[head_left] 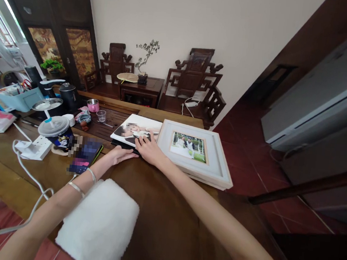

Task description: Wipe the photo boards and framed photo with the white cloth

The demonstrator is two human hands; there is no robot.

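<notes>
A photo album (129,135) with a picture on its white cover lies on the wooden table, a black layer showing along its near edge. My left hand (121,156) grips that near edge, thumb above and fingers below. Across the cover's lower right part rests my right hand (148,147), fingers apart, holding nothing. Just right of the album is a white picture frame (220,159) with a photo of two people, lying flat and close to my right hand. A white fluffy cloth (101,226) lies below my left forearm.
Left on the table (164,220) stand a lidded cup (59,136), a phone (88,156), a white power strip (36,148) with a cable, and a blue organizer box (24,98). A pink cup (93,105) and clear cup (101,115) sit by the tea tray. Chairs (194,76) stand behind.
</notes>
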